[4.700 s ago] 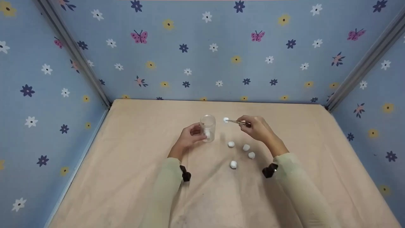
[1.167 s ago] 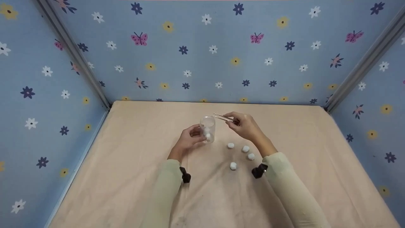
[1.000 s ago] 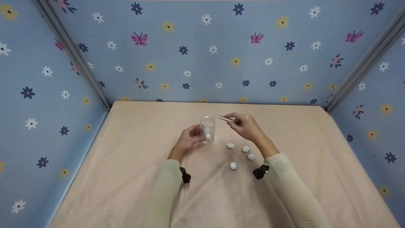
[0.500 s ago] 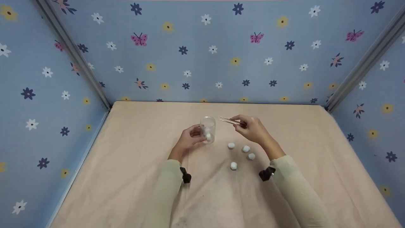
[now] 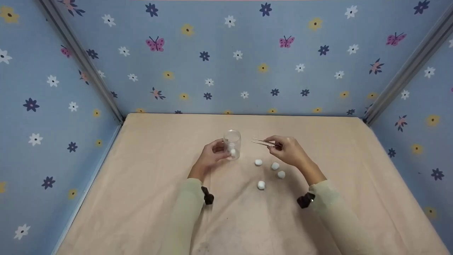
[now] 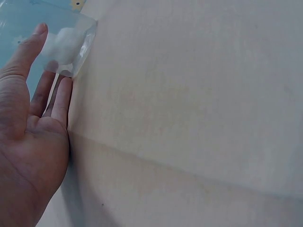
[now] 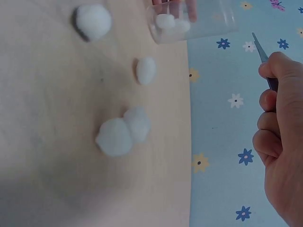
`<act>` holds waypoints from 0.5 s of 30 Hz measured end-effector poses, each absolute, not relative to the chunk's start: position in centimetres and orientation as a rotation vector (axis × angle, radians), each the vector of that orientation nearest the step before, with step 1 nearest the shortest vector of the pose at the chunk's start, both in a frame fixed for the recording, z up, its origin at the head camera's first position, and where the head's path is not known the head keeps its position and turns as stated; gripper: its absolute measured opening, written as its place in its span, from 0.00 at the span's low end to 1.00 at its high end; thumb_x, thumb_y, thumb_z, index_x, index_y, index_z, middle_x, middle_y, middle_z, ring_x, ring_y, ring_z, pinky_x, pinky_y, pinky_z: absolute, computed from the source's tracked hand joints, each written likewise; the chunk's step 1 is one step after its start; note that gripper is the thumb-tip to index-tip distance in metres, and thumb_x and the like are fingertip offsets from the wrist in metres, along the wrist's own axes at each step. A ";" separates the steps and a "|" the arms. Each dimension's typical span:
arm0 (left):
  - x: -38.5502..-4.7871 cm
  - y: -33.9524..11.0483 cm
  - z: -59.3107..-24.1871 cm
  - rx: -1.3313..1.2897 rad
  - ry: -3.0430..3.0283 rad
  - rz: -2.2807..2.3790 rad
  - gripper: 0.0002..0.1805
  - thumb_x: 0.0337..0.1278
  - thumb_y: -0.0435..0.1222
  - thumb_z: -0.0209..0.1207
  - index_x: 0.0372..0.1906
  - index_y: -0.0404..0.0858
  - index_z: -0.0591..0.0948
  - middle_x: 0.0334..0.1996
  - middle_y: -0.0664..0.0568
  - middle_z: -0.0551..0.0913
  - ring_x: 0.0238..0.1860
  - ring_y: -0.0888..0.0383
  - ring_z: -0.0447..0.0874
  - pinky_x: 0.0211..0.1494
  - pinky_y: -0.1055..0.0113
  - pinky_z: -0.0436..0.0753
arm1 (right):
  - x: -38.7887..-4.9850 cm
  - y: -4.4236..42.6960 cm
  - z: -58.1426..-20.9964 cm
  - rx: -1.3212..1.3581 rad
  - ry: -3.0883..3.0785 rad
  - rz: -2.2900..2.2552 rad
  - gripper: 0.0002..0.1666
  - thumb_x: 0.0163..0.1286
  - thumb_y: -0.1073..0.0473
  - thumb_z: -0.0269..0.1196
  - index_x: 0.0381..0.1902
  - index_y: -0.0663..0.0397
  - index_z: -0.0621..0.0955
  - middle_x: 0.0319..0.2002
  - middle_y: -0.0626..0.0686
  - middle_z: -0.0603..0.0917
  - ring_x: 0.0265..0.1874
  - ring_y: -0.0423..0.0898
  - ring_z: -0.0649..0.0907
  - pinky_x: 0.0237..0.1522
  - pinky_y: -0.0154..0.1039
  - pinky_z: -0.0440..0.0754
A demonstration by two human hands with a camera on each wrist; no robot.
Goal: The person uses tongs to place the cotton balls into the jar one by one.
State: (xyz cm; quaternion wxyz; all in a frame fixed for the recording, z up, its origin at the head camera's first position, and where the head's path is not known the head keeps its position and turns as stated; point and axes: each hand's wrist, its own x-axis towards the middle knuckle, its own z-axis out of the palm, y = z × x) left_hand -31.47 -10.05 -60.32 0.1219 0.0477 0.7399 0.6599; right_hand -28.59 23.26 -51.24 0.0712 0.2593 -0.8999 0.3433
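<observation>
My left hand [image 5: 210,156] grips a clear plastic jar [image 5: 232,140] around its side; the jar stands upright on the cloth. Inside it, near the bottom, lie white cotton balls [image 7: 165,21], two of them visible in the right wrist view. In my right hand [image 5: 288,150] a pair of metal tweezers [image 5: 263,142] is pinched, tips apart with nothing between them, pointing left toward the jar. Several loose cotton balls lie below the tweezers: one nearest the jar [image 5: 258,162], a close pair [image 5: 275,165] to its right, and another cotton ball [image 5: 261,185] nearer the front.
A peach cloth [image 5: 148,184] with wrinkles covers the table. Blue flowered panels [image 5: 219,63] stand behind and at both sides, joined by grey corner posts [image 5: 407,67]. Dark wrist cameras [image 5: 208,197] sit at both sleeves.
The cotton ball earlier held in the tweezers was let go and now lies in the jar. My right hand then drew back rightward and nearer, tweezers spread. My left hand and jar stayed put.
</observation>
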 end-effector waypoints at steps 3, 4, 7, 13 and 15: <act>-31.4 -10.1 -60.3 0.143 2.160 1.929 0.38 0.74 0.29 0.72 0.84 0.39 0.74 0.76 0.37 0.81 0.80 0.39 0.80 0.86 0.47 0.80 | -28.3 23.6 -51.9 0.783 -2.729 1.006 0.14 0.77 0.67 0.68 0.57 0.56 0.92 0.27 0.51 0.85 0.24 0.33 0.69 0.31 0.31 0.67; -31.4 -10.1 -60.4 0.141 2.160 1.929 0.38 0.74 0.29 0.72 0.84 0.39 0.74 0.76 0.37 0.81 0.80 0.40 0.80 0.86 0.47 0.80 | -28.2 23.7 -52.1 0.788 -2.735 1.001 0.14 0.78 0.67 0.69 0.57 0.56 0.92 0.27 0.51 0.86 0.23 0.33 0.68 0.30 0.31 0.67; -31.4 -10.1 -60.4 0.135 2.169 1.921 0.37 0.74 0.30 0.72 0.83 0.40 0.74 0.75 0.38 0.82 0.79 0.40 0.81 0.85 0.47 0.80 | -28.1 24.1 -52.7 0.808 -2.739 0.984 0.13 0.78 0.66 0.69 0.56 0.57 0.93 0.26 0.52 0.86 0.23 0.34 0.68 0.30 0.31 0.67; -31.5 -10.0 -60.4 0.135 2.184 1.913 0.37 0.74 0.30 0.72 0.84 0.39 0.74 0.74 0.38 0.82 0.77 0.41 0.81 0.86 0.48 0.80 | -27.8 24.5 -53.7 0.836 -2.756 0.958 0.11 0.77 0.66 0.71 0.54 0.57 0.93 0.30 0.54 0.91 0.23 0.34 0.70 0.29 0.30 0.68; -31.4 -10.0 -60.4 0.134 2.186 1.910 0.37 0.75 0.30 0.72 0.84 0.39 0.74 0.74 0.38 0.82 0.77 0.41 0.82 0.86 0.48 0.80 | -27.7 24.6 -54.0 0.841 -2.776 0.945 0.12 0.77 0.66 0.70 0.55 0.57 0.93 0.31 0.55 0.92 0.23 0.34 0.71 0.28 0.30 0.68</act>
